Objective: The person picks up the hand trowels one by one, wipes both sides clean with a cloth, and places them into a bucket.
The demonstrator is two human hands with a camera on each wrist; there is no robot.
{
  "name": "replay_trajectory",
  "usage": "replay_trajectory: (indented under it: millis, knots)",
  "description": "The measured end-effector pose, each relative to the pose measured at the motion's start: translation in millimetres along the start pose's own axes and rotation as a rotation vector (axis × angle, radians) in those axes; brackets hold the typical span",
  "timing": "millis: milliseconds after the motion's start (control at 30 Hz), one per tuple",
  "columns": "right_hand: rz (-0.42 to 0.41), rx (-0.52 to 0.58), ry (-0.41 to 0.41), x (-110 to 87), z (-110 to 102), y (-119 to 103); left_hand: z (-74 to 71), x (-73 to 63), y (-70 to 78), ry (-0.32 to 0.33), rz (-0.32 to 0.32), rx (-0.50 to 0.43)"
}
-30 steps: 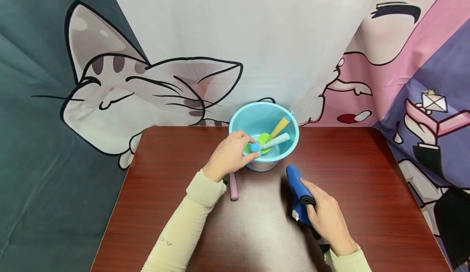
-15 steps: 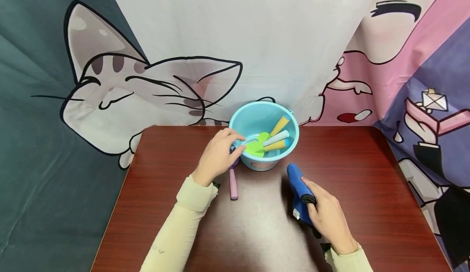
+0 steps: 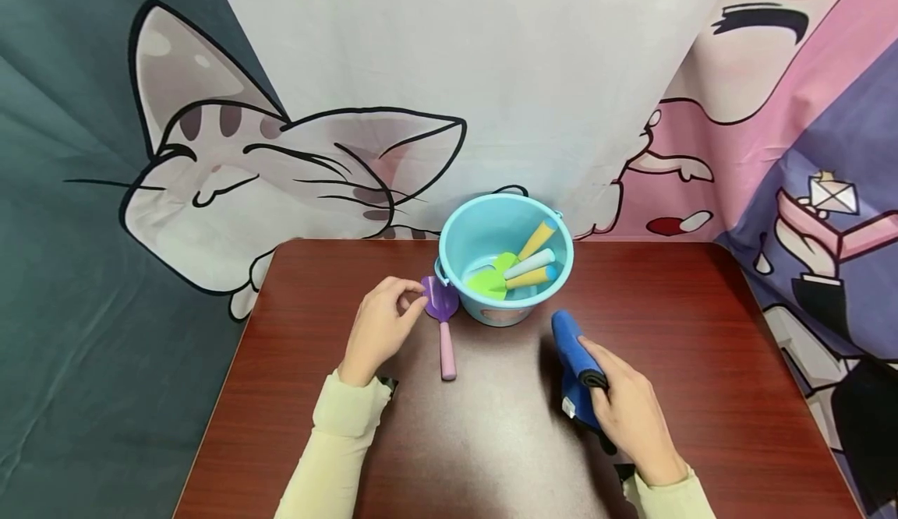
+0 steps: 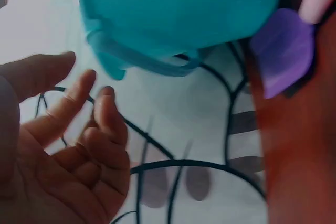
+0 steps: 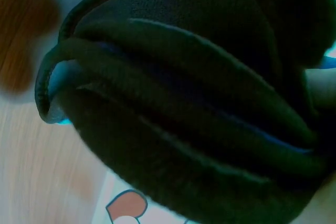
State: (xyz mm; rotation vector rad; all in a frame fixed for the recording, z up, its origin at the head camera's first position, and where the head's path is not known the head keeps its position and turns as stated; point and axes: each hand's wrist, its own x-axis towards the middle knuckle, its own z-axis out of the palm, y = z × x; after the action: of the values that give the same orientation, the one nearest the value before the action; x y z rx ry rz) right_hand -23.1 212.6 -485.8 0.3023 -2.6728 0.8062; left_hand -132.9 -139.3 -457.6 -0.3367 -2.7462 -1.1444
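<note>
My left hand (image 3: 379,328) holds nothing, its fingers loosely bent, just left of a purple toy shovel (image 3: 442,301) with a pink handle that lies on the table. In the left wrist view the fingertips are near the hanging handle (image 4: 152,64) of a light blue bucket (image 3: 466,227). Inside the bucket rest green toy shovels (image 3: 487,285) with yellow handles, and a tool with a pale blue handle (image 3: 529,263). My right hand (image 3: 634,410) grips a folded blue cloth (image 3: 575,355) with black edging and a white tag. Its dark folds (image 5: 184,114) fill the right wrist view.
The bucket stands at the back edge of a reddish-brown wooden table (image 3: 295,425), close to a printed cloth backdrop (image 3: 561,75) with a cartoon cat. Its wall bears a label (image 3: 503,316).
The left hand has let go of a green shovel with a yellow handle, now in the bucket, and moved left and towards me, uncovering the purple shovel. The right hand has stayed nearly still.
</note>
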Motion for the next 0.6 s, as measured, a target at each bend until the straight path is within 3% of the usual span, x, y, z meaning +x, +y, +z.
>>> replay_trajectory:
  millis: [200,400,600]
  knots:
    - [0.003,-0.006,0.004,-0.2,-1.6,-0.1,25.4,-20.2,-13.1,-0.003,-0.185,0.017]
    - [0.005,-0.007,0.0,-0.3,-1.9,-0.1,51.8,-36.5,-21.5,-0.042,-0.31,0.017]
    - [0.006,-0.002,0.0,-1.1,-1.5,-0.1,68.9,-43.2,-26.4,-0.092,-0.436,-0.006]
